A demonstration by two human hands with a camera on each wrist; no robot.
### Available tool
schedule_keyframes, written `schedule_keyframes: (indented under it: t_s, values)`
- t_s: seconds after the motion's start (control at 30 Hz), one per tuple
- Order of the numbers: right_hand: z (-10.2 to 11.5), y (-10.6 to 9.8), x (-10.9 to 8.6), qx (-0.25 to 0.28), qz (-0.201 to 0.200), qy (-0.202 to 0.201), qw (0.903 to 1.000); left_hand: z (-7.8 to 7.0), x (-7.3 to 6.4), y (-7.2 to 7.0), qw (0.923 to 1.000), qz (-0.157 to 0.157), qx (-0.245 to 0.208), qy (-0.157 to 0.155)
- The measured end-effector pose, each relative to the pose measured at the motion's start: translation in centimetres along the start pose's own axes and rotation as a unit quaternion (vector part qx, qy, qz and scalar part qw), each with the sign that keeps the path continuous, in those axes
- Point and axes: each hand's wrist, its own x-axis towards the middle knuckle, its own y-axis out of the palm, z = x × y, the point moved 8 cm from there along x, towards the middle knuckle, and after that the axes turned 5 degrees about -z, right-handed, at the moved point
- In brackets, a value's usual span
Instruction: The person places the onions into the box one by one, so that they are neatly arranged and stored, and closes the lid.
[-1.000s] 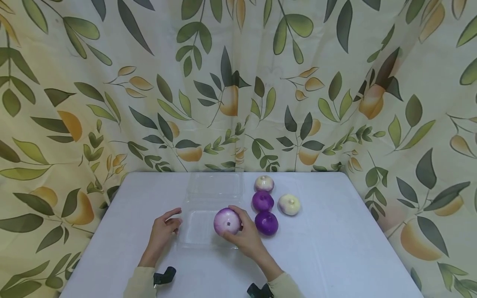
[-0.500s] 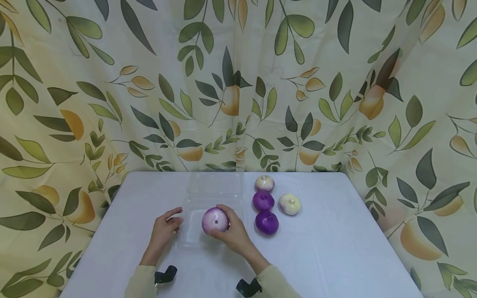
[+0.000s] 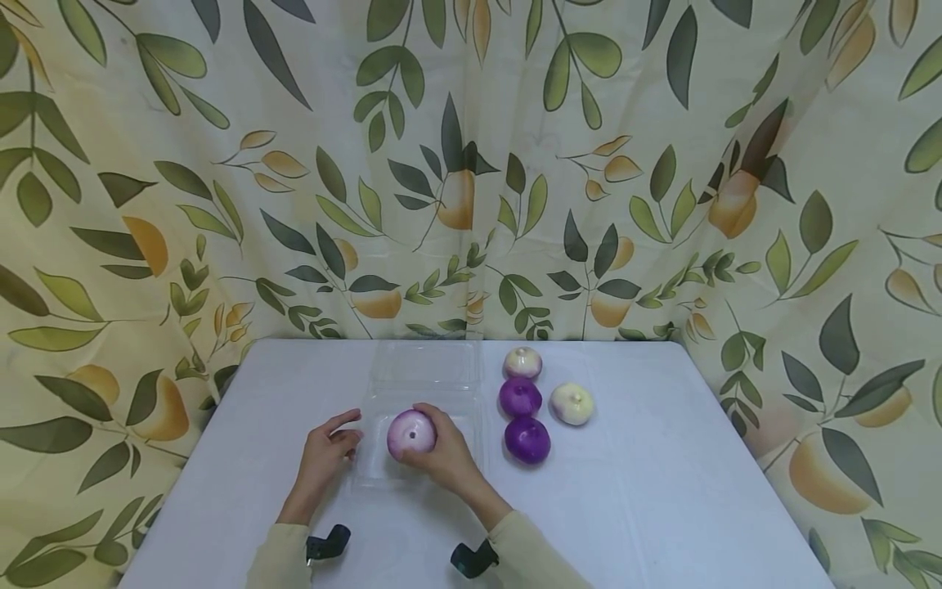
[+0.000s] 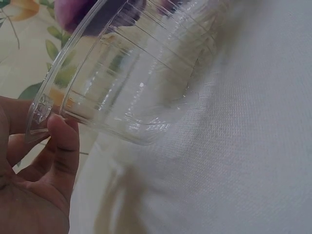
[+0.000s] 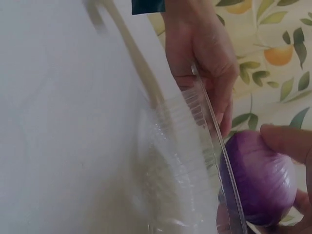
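Over the near half of a clear plastic clamshell box [image 3: 374, 473], my right hand [image 3: 447, 460] grips a purple-and-white onion [image 3: 409, 432] between thumb and fingers. In the right wrist view the same onion [image 5: 261, 178] shows right at the box's rim. My left hand [image 3: 324, 462] is at the box's left edge. The left wrist view shows its thumb and a finger pinching the clear rim [image 4: 41, 108]. The box's lid [image 3: 425, 364] lies folded back, away from me.
To the right of the box, a pale onion [image 3: 522, 361], a purple onion [image 3: 520, 397] and another purple onion [image 3: 527, 440] form a column. A whitish onion [image 3: 571, 404] lies beside them. A leaf-patterned curtain [image 3: 471, 164] hangs behind the white table [image 3: 662, 491].
My right hand has carried the onion leftward, from the box's right side to over the middle of its near half. The left hand stays at the box's edge.
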Motion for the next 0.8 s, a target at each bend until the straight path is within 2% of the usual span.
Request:
schedule_keyframes:
  t_s: [0.17, 0.37, 0.8]
  values:
    - [-0.1, 0.5, 0.2, -0.007, -0.004, 0.02, 0.9998, 0.0, -0.2, 0.0, 1.0, -0.002, 0.003, -0.004]
    - [-0.3, 1.2, 0.6, -0.026, 0.006, 0.022, 0.9994, -0.1, -0.1, 0.0, 1.0, -0.005, 0.0, 0.005]
    - [-0.2, 3.4, 1.2, -0.064, 0.07, 0.006, 0.9955, -0.2, -0.1, 0.0, 0.9999, -0.003, -0.009, 0.006]
